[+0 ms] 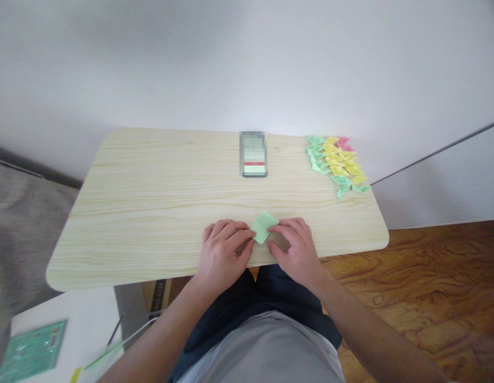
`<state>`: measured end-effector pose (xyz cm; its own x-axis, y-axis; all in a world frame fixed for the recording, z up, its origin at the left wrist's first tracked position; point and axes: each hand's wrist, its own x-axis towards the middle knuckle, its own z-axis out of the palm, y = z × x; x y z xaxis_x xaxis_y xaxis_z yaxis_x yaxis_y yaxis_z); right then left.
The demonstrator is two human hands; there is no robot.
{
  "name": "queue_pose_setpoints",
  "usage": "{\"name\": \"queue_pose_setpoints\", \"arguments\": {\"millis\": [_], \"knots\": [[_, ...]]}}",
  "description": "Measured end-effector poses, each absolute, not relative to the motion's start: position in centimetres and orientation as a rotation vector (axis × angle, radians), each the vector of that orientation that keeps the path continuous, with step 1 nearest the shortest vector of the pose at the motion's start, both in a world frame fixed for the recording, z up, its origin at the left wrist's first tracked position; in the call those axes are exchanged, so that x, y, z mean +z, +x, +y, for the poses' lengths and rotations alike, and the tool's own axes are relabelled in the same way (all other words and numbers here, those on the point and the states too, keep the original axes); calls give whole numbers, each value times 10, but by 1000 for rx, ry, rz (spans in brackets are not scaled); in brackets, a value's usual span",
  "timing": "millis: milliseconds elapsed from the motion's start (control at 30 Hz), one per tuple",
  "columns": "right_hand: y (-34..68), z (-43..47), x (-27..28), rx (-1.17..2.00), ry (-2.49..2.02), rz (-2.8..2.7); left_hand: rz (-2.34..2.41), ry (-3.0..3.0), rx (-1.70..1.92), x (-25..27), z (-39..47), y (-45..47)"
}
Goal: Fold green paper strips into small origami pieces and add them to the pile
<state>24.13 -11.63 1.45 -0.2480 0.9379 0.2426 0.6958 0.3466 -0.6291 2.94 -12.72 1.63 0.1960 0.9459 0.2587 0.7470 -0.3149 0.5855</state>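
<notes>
A small square of light green origami paper [264,225] lies turned like a diamond near the table's front edge. At its left corner, the thumb and fingertips of my left hand [224,249] close in on the paper. My right hand [295,246] has its curled fingers on the right corner, with the index fingertip on the paper's surface and the thumb lower down near the edge. Parts of both side corners are hidden under fingertips.
Several folded paper pieces in green [317,154], yellow [340,157] and pink [345,143] cluster at the table's back right. A phone [254,154] lies at the back middle. Lower left, a white surface [85,314] holds a green packet [33,351]. Behind the table [151,213] stands a wall.
</notes>
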Motion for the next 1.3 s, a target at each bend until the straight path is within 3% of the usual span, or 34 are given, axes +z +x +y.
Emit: {"name": "queue_pose_setpoints", "arguments": {"millis": [333, 533, 733, 967, 1300], "knots": [[237, -114, 34, 870, -1259, -1671, 1528, 1575, 1007, 29, -118, 30], [233, -113, 40, 1089, -1174, -1471, 1203, 1185, 931, 39, -112, 30], [229, -111, 45, 1133, -1244, -1474, 1083, 1122, 1016, 43, -115, 32], [216, -110, 55, 1615, -1042, -1207, 876, 1078, 1064, 40, -118, 37], [221, -111, 58, 1749, -951, -1270, 816, 998, 1083, 42, -117, 37]]}}
